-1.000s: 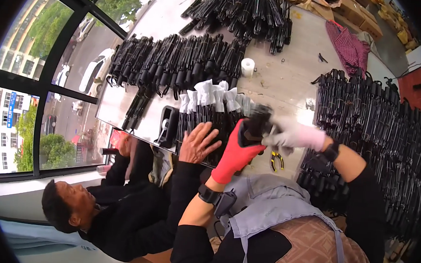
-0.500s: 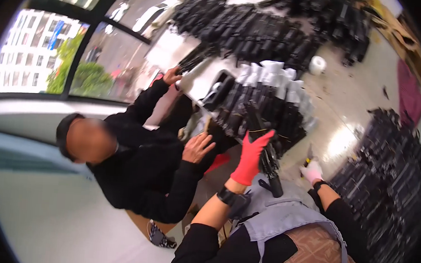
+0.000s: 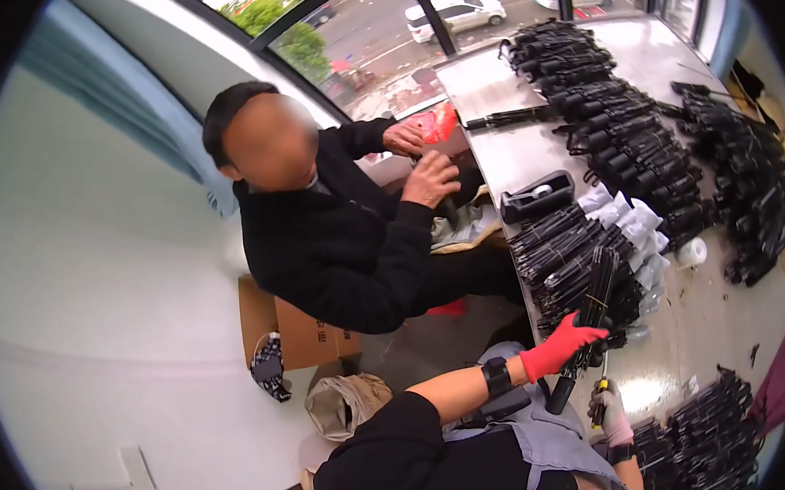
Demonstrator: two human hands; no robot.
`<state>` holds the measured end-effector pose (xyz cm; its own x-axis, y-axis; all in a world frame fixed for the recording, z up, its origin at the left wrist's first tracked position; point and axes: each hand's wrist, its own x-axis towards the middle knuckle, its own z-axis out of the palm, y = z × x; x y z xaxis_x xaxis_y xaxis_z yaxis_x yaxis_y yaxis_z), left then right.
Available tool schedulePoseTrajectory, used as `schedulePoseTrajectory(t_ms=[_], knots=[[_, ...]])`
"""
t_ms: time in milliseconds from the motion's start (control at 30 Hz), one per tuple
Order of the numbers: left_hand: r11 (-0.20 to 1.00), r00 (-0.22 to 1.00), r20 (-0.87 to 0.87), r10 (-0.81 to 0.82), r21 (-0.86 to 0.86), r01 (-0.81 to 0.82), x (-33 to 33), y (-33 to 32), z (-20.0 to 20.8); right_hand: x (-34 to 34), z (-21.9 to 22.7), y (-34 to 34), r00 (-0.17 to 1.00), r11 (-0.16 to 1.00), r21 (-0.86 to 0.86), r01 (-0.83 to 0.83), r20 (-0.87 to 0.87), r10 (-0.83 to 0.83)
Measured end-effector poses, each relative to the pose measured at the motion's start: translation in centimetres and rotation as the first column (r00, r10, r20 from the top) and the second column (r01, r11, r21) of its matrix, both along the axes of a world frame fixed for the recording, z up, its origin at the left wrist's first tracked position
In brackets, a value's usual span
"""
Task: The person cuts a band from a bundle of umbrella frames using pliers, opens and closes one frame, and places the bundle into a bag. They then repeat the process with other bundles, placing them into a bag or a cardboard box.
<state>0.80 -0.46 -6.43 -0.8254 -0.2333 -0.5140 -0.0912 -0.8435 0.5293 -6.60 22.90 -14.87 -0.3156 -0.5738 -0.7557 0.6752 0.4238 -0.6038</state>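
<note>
My left hand (image 3: 564,346), in a red glove, is closed around what looks like a folded black umbrella frame (image 3: 600,278) with thin ribs and a dark handle end below. A thin band circles its ribs. My right hand (image 3: 615,415), in a pale glove, grips a screwdriver (image 3: 602,387) with a yellow and black handle. Its thin shaft points up toward the frame; whether it touches cannot be made out. Just beyond my left hand lies a row of similar frames (image 3: 556,252), with white wrapped ends (image 3: 635,221) on many of them.
A person (image 3: 339,232) in black sits at the left, both hands raised near a red plastic bag (image 3: 436,122). On the table (image 3: 495,84) are piles of black frames (image 3: 619,124), a black tape dispenser (image 3: 538,198) and a white roll (image 3: 692,253). A cardboard box (image 3: 309,335) stands on the floor.
The view has swung left, so things sit farther right. The other person's hands have come together off the table. My right hand has come nearer my left, its screwdriver now upright.
</note>
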Motion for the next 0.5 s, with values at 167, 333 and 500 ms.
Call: schedulePoseTrajectory(t_ms=[167, 333, 500], knots=[[1.0, 1.0, -0.004, 0.007, 0.026, -0.007, 1.2, -0.3, -1.0, 2.6, 2.2, 0.5, 0.991, 0.998, 0.041, 0.047, 0.124, -0.051], [0.912, 0.998, 0.003, 0.059, -0.407, -0.053, 1.7, -1.5, -0.2, 2.9, 4.9, 0.7, 0.913, 0.943, 0.132, 0.307, 0.24, -0.331], [0.996, 0.997, -0.034, 0.07, -0.045, -0.071, 1.3, -3.5, 1.4, 0.4, 13.4, -5.4, 0.942, 0.973, 0.076, -0.22, -0.241, 0.232]])
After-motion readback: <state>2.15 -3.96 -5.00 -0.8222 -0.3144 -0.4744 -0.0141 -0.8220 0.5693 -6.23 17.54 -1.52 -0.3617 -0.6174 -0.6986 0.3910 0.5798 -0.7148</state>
